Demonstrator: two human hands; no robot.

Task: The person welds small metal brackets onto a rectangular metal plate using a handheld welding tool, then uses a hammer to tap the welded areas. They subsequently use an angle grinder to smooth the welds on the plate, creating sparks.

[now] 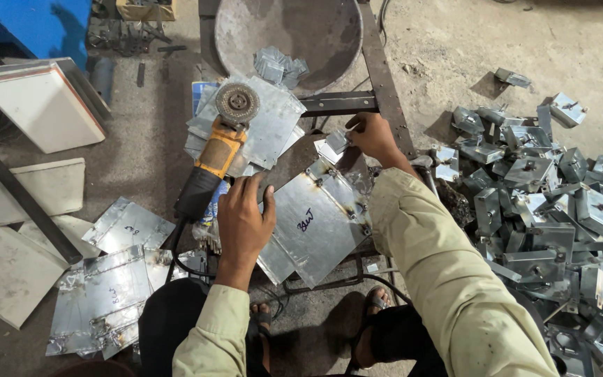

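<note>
My left hand point(243, 218) rests flat on the left edge of a square sheet-metal plate point(319, 223) that lies on a low metal frame. Small brackets are welded along the plate's far edge. My right hand point(371, 136) pinches a small folded metal bracket point(337, 141) just beyond the plate's far corner. An orange and black angle grinder point(214, 164) lies to the left of my left hand, with its disc resting on a stack of metal plates point(270, 126).
A large heap of small metal brackets point(546, 195) covers the floor at the right. A round metal pan point(294, 35) holding a few brackets sits ahead. More welded plates point(106, 293) and white boards point(40, 105) lie at the left. My sandalled feet point(378, 300) are below.
</note>
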